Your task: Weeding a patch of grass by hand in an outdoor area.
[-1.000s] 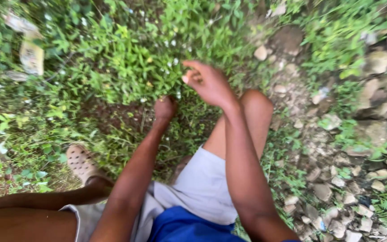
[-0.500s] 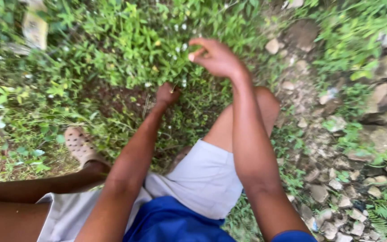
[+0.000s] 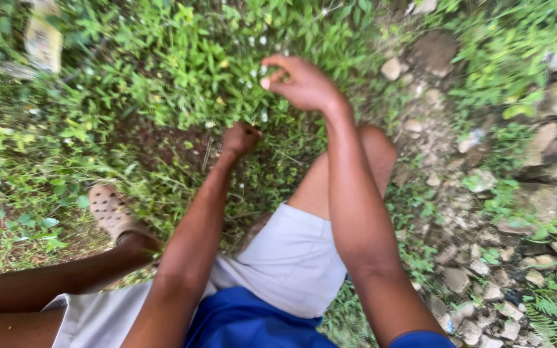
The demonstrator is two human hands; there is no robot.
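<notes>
I am crouched over a patch of green weeds (image 3: pixel 182 71) with small white flowers. My left hand (image 3: pixel 240 139) is clenched low down at the base of the weeds, gripping stems near the dark soil. My right hand (image 3: pixel 301 82) hovers higher, fingers curled and slightly apart, at the tops of the same plants; whether it holds anything I cannot tell. Below them I see my bare knee, white shorts and blue shirt.
A rocky strip of stones (image 3: pixel 485 193) runs down the right side. My foot in a pale perforated sandal (image 3: pixel 111 212) stands on the left. A crumpled wrapper (image 3: pixel 43 42) lies in the grass at the upper left. Bare soil (image 3: pixel 162 145) shows beside my left hand.
My right hand has risen and moved further forward over the weeds. My left hand has stayed clenched at the plant base. The view has shifted slightly.
</notes>
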